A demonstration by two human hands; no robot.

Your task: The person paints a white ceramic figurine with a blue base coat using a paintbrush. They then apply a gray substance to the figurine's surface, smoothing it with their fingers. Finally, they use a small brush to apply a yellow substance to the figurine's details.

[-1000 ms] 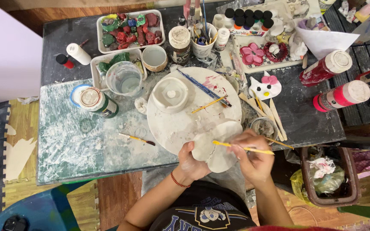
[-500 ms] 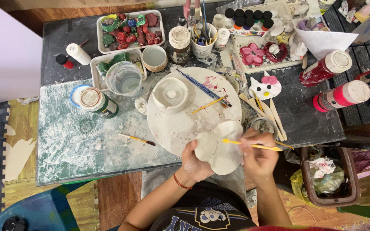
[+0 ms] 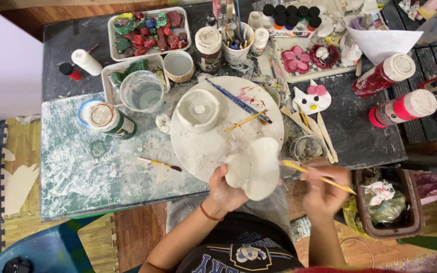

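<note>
In the lower middle of the frame we hold a white, lobed clay piece (image 3: 255,169) up over the near edge of the desk (image 3: 72,172). Our left hand (image 3: 224,191) is clamped on its left side, fingers wrapped behind it, with a red bead bracelet (image 3: 208,213) on the wrist. Our right hand (image 3: 324,188), a little blurred, pinches a yellow-handled paintbrush (image 3: 317,176) whose tip meets the right edge of the clay piece. The two hands sit apart, with the piece between them.

Just above the piece lies a round white turntable board (image 3: 213,146) smeared with paint. On it stands a white clay dish (image 3: 198,108), and beside that rest a blue-handled brush (image 3: 238,102) and a yellow brush (image 3: 245,121). Another small brush (image 3: 159,164) lies on the desk to the left of the board.

In the upper left of the frame we see a tray of painted clay shapes (image 3: 147,30), a clear cup of water (image 3: 142,92) and a paint jar (image 3: 111,120) lying on its side. To the upper right sit a white cat-face figure with a pink bow (image 3: 312,98), two red paint bottles (image 3: 385,75) and a row of small black-capped paint pots (image 3: 289,11). A brown bin of crumpled paper (image 3: 388,202) stands at lower right.
</note>
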